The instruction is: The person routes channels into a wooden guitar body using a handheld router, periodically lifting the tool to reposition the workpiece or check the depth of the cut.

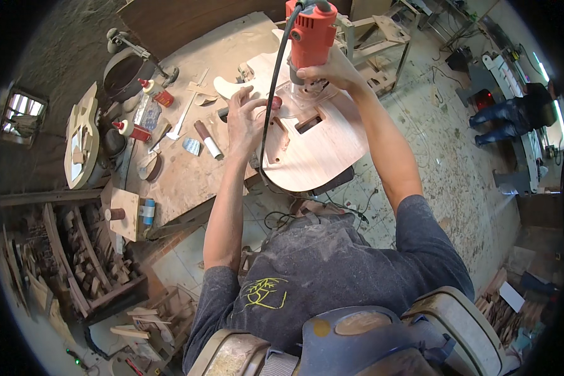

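Two hands on job: right hand (332, 70) clenched round orange router (310, 34), keeping it upright over one guitar body (307, 138). Left hand (244, 116) released, fingers spread, pressing body flat so it stays put on tabletop (182, 182). Three cavities visible in body. One black cord (272, 94) trails down toward person.

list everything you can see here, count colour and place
unfinished wooden guitar body: 1, pale wood, on the workbench under both hands
orange handheld router: 1, orange, upright on the guitar body
black power cord: 1, black, from router top down past the bench
wooden workbench: 1, brown, upper centre
second pale guitar body cutout: 1, pale, left of the bench
small red-capped bottles: about 3, bench's left edge
seated person in jeans: 1, far right
left hand: flat on the guitar body
right hand: grip around the router
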The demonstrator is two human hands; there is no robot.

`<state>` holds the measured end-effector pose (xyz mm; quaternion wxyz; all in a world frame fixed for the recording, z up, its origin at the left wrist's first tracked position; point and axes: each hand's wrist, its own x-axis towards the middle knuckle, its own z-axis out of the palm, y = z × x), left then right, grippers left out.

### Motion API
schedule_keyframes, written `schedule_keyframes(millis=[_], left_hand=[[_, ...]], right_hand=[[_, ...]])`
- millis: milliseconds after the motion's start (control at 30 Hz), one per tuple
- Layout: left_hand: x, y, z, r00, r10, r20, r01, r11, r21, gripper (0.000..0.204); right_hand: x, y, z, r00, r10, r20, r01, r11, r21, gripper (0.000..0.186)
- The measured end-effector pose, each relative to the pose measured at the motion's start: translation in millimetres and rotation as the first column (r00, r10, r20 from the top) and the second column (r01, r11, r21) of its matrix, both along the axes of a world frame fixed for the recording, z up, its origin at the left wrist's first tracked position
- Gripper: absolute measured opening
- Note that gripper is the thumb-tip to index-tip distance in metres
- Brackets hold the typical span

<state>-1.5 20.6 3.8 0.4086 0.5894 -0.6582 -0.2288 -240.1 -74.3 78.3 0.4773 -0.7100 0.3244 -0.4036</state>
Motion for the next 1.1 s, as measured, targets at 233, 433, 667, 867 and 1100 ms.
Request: schedule_keyframes(millis=[233, 433, 667, 867, 1100], left_hand=[[-2.2, 2.7, 3.3, 1.0, 0.0, -0.018, 0.0, 1.0, 0.018, 0.025], [-3.0, 5.4, -0.2, 0.998, -0.007, -0.056, 0.008, 1.0, 0.015, 0.028], [-0.7, 1.9, -8.8, 0.996, -0.002, -0.088, 0.003, 1.0, 0.012, 0.03], [0.2, -0.7, -12.2, 1.0, -0.01, -0.027, 0.009, 1.0, -0.027, 0.032], [-2.2, 1.5, -4.0, 0.998, 0.012, -0.055, -0.013, 1.0, -0.009, 0.033]], right_hand=[[-2.4, -4.9, -4.6, 1.0, 0.017, -0.002, -0.017, 1.0, -0.024, 0.041], [-1.5, 0.8, -9.0, 0.997, 0.028, 0.07, -0.027, 1.0, -0.014, 0.041], [-2.9, 6.5, -10.2, 0.996, 0.022, 0.082, -0.022, 1.0, 0.005, 0.056], [-3.9, 2.5, -15.2, 0.996, 0.029, 0.087, -0.029, 1.0, 0.002, 0.052], [0.1, 6.2, -8.2, 0.989, 0.048, 0.136, -0.051, 0.999, 0.017, 0.044]])
